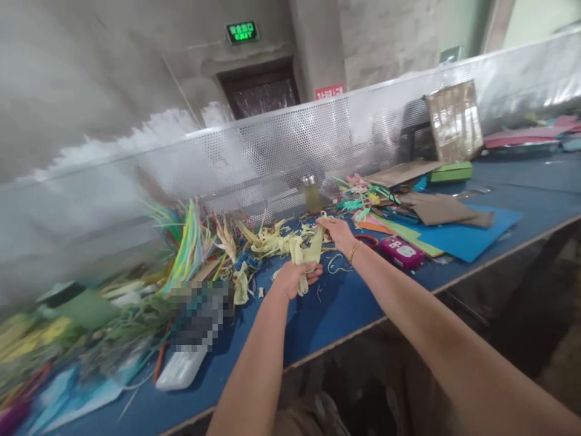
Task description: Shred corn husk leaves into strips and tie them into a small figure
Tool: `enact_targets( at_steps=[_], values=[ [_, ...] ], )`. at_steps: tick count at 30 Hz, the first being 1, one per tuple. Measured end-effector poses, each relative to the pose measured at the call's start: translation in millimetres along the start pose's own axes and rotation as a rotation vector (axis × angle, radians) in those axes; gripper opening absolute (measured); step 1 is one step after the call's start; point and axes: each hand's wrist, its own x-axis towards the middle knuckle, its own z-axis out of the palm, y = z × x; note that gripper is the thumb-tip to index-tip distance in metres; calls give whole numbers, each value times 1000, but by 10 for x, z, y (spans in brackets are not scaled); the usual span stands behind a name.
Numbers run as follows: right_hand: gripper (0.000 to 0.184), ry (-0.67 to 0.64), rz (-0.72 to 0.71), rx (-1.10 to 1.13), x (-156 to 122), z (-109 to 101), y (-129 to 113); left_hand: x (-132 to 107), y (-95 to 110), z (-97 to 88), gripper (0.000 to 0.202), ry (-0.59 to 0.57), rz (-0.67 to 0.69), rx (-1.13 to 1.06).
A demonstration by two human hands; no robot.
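Note:
My left hand (295, 277) is closed around the lower part of a pale yellow corn husk (309, 247), whose loose ends hang below the fingers. My right hand (334, 232) pinches the upper end of the same husk, so it stretches between both hands above the blue table (338, 321). Just behind, a heap of torn husks (272, 241) lies along the table. A single husk piece (241, 286) rests left of my left hand. Thin scraps of fibre are scattered beneath the hands.
A perforated metal screen (281, 142) runs along the back. Bundled coloured stems (188, 245) and a phone-like white object (182, 366) lie left. A glass jar (311, 195) stands behind. Rightward are a magenta box (402, 252), blue paper (472, 233) and cardboard (442, 210).

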Motion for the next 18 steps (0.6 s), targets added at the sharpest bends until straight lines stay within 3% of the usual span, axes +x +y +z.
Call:
enact_targets(
  at_steps=[6,12,16,18],
  values=[
    [29,42,-67,-53,61,-192,-81,-21,34,-5,12,35,-4,35],
    [19,1,51,42,101,-216,-106,-24,64,-37,11,38,56,58],
    [23,-101,166,126,21,-142,-74,40,62,-36,8,181,172,-55],
    [27,-217,207,27,-93,-67,-15,72,60,-27,11,243,227,-135]
  ],
)
